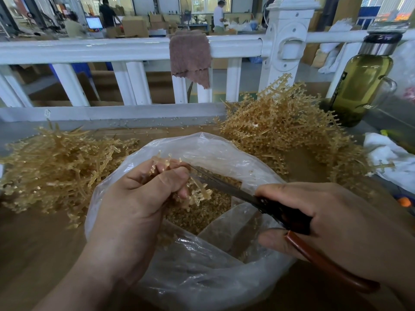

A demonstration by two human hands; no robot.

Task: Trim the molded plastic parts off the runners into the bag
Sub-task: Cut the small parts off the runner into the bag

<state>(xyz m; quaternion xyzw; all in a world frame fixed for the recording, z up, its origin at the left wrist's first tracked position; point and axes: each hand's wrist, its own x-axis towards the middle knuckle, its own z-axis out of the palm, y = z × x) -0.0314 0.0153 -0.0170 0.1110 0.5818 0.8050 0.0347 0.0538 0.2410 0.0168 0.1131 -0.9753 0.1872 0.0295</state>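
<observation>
Brown wood-grain tabletop (33, 243) under everything. Clear, crinkly plastic bag (202, 277), mouth wide open, sits directly below both sets of fingers. Two tangled piles of amber, branchy, translucent runners: L heap (56, 171) just outboard of the L knuckles, taller R heap (280, 131) beyond the R fingers, well apart from them. L hand (134, 198) has fingers curled tight round one runner (199, 194), its knobbly twigs sticking out above & below the fist. R hand (336, 221) grips scissors (224, 187) w/ black pivot, reddish-brown handle. The thin dark blades point at the L fingertips, prob. slightly parted, but blur makes that unsure. Small amber cut parts (202, 216) lie granular in the bag, beneath the blades.
</observation>
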